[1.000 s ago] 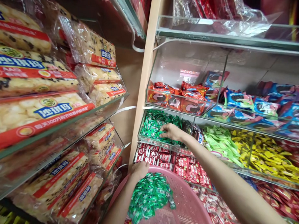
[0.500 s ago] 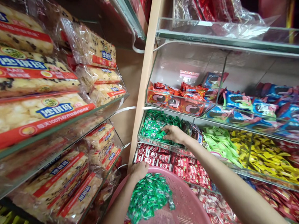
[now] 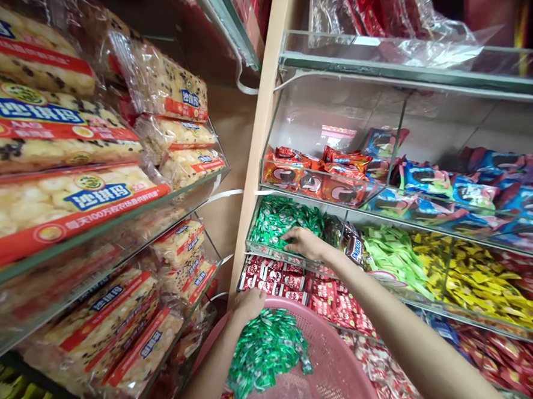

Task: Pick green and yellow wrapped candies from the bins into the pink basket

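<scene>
At the rim of the pink basket, the left hand grips, likely steadying the green candies inside. Bent fingers of the right hand touch 1 bin's candies; their hold is unclear.

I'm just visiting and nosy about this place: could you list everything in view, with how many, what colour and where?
Puffed bars: many, cream with red labels, left shelves
Basket: one, pink, bottom centre
Green sweets: two heaps, green, basket and shelf bin
Snickers packs: uncounted, dark, beside green bin
Pale packets: many, light green, right of Snickers
Yellow packets: many, yellow, lower right and bottom left
Red packets: many, red and white, lower bins
Blue packs: several, blue and pink, upper right bin
Orange-red packs: several, left of blue
Post: one, light wood, centre
Left hand: one, basket's rim
Right hand: one, fingers at green bin's sweets
</scene>
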Available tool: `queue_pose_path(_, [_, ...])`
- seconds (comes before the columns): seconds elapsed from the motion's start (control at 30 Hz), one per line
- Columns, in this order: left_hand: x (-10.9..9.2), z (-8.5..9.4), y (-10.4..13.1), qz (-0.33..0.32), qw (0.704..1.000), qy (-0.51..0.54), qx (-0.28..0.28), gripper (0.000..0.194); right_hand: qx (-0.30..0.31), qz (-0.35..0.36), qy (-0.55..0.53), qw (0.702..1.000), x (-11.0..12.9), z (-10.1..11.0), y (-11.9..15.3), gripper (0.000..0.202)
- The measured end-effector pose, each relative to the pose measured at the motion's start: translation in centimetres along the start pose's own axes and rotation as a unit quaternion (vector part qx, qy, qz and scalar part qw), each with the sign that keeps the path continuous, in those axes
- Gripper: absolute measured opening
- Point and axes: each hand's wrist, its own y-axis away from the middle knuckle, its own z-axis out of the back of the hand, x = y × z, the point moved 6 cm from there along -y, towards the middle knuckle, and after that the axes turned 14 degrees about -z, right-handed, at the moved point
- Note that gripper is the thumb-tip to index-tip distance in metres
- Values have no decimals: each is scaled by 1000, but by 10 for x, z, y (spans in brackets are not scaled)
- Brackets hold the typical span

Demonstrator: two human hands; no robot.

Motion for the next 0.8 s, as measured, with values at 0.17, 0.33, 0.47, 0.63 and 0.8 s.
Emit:
queue_pose_path(0.17, [0, 1, 1, 0, 1000, 0, -3, 50, -26, -57, 12, 998, -5, -5, -4, 42])
queue_pose_path(0.33, [1, 0, 0, -3, 1000, 2, -6, 50, -46, -50, 34, 997, -4, -2, -3, 41])
queue_pose_path(0.47, [0, 1, 0, -10, 1000, 2, -3, 52, -55, -26, 46, 997, -2, 0, 0, 44])
queue_pose_path(0.63, [-2, 2, 0, -17, 1000, 4, 0, 54, -63, -7, 38, 997, -1, 1, 3, 29])
queue_pose_path(0.8, [-1, 1, 0, -11, 1000, 6, 0, 53, -37, -2, -3, 999, 1, -1, 4, 21])
